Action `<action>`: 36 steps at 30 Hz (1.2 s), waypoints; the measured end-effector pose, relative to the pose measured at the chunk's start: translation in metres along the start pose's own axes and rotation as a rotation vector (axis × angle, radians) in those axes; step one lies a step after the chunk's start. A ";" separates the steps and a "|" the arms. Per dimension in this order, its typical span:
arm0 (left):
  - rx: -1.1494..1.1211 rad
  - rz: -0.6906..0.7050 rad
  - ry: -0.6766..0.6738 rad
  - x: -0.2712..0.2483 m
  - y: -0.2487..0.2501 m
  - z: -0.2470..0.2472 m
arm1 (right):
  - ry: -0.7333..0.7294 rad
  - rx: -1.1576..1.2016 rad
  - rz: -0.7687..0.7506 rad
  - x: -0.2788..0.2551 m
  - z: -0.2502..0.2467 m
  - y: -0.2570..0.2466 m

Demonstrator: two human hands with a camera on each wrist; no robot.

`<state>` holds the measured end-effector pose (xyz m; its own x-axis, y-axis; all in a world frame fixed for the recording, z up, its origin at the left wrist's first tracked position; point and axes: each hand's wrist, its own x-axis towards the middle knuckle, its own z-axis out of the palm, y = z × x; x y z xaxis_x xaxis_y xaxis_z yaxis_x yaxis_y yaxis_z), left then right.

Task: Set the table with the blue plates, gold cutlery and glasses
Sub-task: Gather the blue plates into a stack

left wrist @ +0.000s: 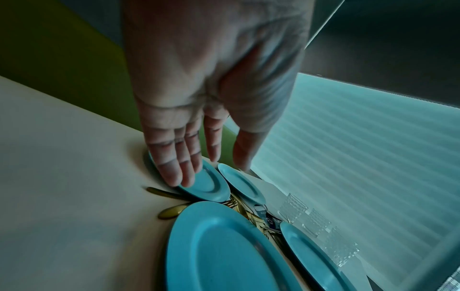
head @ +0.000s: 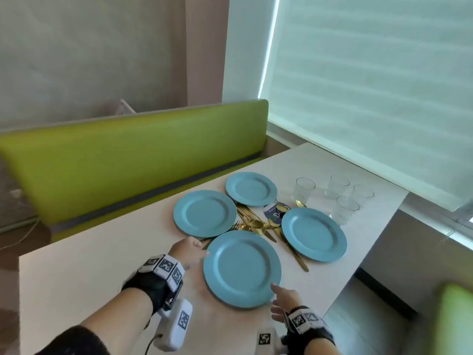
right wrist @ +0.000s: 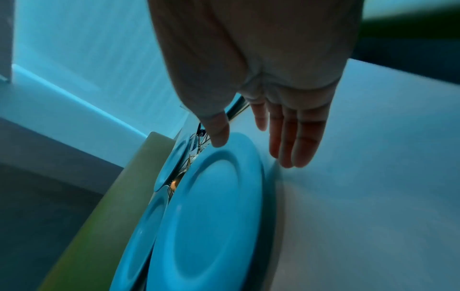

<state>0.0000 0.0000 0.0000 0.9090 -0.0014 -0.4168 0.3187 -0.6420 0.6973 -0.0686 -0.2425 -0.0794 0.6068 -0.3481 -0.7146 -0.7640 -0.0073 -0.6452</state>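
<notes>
Four blue plates lie on the pale table (head: 89,278) around a pile of gold cutlery (head: 256,224). The nearest plate (head: 242,269) lies between my hands. My left hand (head: 194,252) is at its left rim, fingers straight and holding nothing. In the left wrist view, the left hand (left wrist: 211,171) hangs over the left plate (left wrist: 211,187), near a gold spoon (left wrist: 171,211). My right hand (head: 277,295) is at the near right rim. Seen from the right wrist, its thumb (right wrist: 219,135) is over the nearest plate (right wrist: 211,216). Several clear glasses (head: 304,189) stand at the far right.
A green bench (head: 133,160) runs along the table's far side, and another green seat (head: 455,316) shows at lower right. A window blind (head: 371,85) borders the right. A blue printed card (head: 275,213) lies under the cutlery. The table's right edge drops off past the right plate (head: 314,234).
</notes>
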 end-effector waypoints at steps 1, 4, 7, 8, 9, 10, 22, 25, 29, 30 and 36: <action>-0.023 0.004 -0.001 0.004 -0.002 0.001 | -0.004 0.052 0.015 0.002 0.003 -0.002; -0.024 -0.024 -0.021 0.012 -0.002 0.002 | -0.011 0.131 0.076 0.008 0.007 -0.003; -0.030 -0.043 -0.048 0.020 0.000 0.010 | -0.032 0.245 0.102 0.012 0.006 -0.002; -0.024 -0.044 -0.051 0.021 0.002 0.012 | -0.053 0.236 0.098 0.014 0.004 -0.003; -0.024 -0.049 -0.052 0.025 0.002 0.016 | -0.065 0.211 0.086 0.015 0.003 -0.005; -0.024 -0.055 -0.054 0.027 0.005 0.019 | -0.078 0.171 0.066 0.014 0.000 -0.006; -0.020 -0.065 0.019 0.064 0.059 0.054 | -0.319 -0.111 -0.145 0.034 -0.113 -0.071; -0.081 -0.095 -0.017 0.071 0.074 0.070 | -0.348 -0.077 -0.174 0.045 -0.140 -0.090; -0.374 -0.204 -0.074 0.080 0.099 0.096 | -0.405 0.005 -0.202 0.062 -0.168 -0.113; -0.441 -0.214 -0.098 0.085 0.102 0.100 | -0.416 0.034 -0.205 0.066 -0.173 -0.118; -0.754 -0.214 -0.068 0.097 0.129 0.118 | -0.351 0.109 -0.238 0.089 -0.195 -0.131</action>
<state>0.0973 -0.1735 -0.0194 0.7964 0.0008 -0.6048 0.6037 0.0596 0.7950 0.0425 -0.4552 -0.0055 0.8153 -0.0090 -0.5790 -0.5777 0.0571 -0.8143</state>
